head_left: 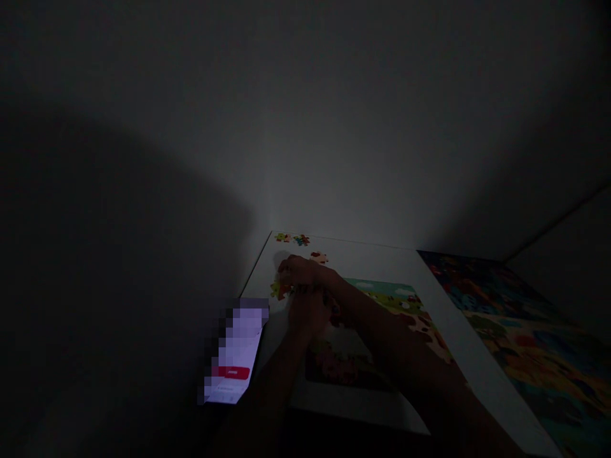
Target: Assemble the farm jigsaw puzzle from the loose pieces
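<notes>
The light is dim. My right hand (pixel 303 270) reaches across from the right, over the far left part of the white table, with its fingers curled downward. What those fingers hold, if anything, is too dark to make out. Just below it lies my left hand (pixel 309 312), its fingers largely hidden behind the right hand and wrist. Green and orange jigsaw pieces (pixel 280 290) lie beside the right fingertips. A pinkish-brown jigsaw piece (pixel 319 257) sits just beyond that hand. Under my forearms is a partly filled farm jigsaw puzzle (pixel 382 289), with cow and pig pictures showing.
Loose jigsaw pieces (pixel 292 239) lie at the far left corner of the white table (pixel 372 251). A lit phone (pixel 233 362) is at the left edge. Colourful picture boards (pixel 525 337) stretch along the right. Pale walls (pixel 334 127) rise behind and to the left.
</notes>
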`<state>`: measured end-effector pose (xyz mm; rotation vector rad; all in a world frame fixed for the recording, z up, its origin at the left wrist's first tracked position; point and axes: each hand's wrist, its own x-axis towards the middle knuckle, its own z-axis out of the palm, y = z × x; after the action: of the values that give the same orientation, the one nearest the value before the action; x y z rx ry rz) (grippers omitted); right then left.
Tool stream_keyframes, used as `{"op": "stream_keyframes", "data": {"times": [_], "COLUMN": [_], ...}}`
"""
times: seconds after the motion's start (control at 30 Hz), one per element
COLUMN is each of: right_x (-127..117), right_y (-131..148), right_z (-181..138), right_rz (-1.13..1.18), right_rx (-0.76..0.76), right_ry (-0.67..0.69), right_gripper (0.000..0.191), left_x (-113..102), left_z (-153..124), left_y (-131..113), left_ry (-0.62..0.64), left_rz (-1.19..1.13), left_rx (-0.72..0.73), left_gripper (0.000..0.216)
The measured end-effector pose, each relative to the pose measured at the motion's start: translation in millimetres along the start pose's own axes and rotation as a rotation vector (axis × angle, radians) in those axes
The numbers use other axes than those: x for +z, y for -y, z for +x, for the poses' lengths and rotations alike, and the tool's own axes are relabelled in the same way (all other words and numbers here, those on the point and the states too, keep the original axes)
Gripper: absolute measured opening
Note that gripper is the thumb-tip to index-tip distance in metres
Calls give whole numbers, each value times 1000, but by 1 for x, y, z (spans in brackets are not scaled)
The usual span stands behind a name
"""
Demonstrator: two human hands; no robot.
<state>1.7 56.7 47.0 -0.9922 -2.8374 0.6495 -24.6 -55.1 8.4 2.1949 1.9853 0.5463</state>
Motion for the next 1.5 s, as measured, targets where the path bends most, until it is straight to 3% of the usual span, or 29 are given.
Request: {"op": "stream_keyframes", "data": {"times": [0.17,0.6,0.77,0.97,1.23,1.5], "right_x": [-3,-4,-7,-5,-3,0], "right_y": [8,13,12,12,5,-2], "right_z": [-12,-9,-8,-4,-9,-7], "right_rz": [-46,-142,-103,-85,124,549], "right_rx": [-104,-96,-51,61,63,68], "right_ry": [118,150,178,149,77,-42], "right_gripper": [64,56,42,46,42,32], "left_x": [-6,-4,-5,-1,-8,-2], "left_z": [-1,2,3,6,3,4], "left_y": [-5,-3,-4,-2,-7,-4], "left_ry": [81,120,111,52,74,1], "left_rz": [-8,-12,-10,2,54,71], "left_rx": [-68,-75,-38,-7,-35,6], "left_gripper": [34,33,34,33,33,30]}}
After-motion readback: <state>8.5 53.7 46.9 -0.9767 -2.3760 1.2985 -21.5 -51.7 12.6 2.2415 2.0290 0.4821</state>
